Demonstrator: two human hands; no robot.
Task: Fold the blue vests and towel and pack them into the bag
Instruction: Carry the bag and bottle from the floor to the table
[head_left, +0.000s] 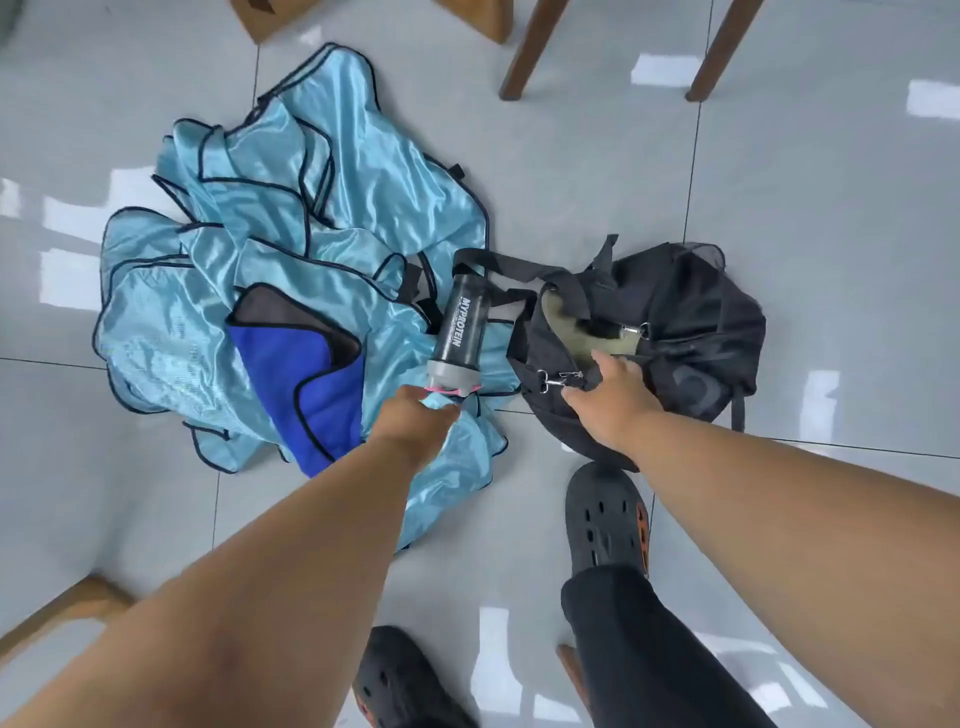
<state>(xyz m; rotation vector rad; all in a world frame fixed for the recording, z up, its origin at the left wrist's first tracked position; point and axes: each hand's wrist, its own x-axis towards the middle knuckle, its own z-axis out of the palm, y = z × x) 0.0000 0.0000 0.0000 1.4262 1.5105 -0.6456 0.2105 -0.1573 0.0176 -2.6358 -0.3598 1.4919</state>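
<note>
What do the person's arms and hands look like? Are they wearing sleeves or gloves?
Both arms are bare right up to the frame's edge: no sleeves, gloves, watch or rings in view. The left hand and right hand are bare too. Lower down, the person wears dark trousers and dark clogs with holes.

Both arms reach down; left grip (415, 415) seemingly curled, pinching; right grip (613, 395) fingers bent.

The person is wearing no sleeves: both forearms are showing bare down to the left grip (415, 423) and the right grip (613, 400). Below the right grip, black trousers (639, 649) are covering one leg, and dark perforated clogs (605, 514) with orange trim are covering both feet.
</note>
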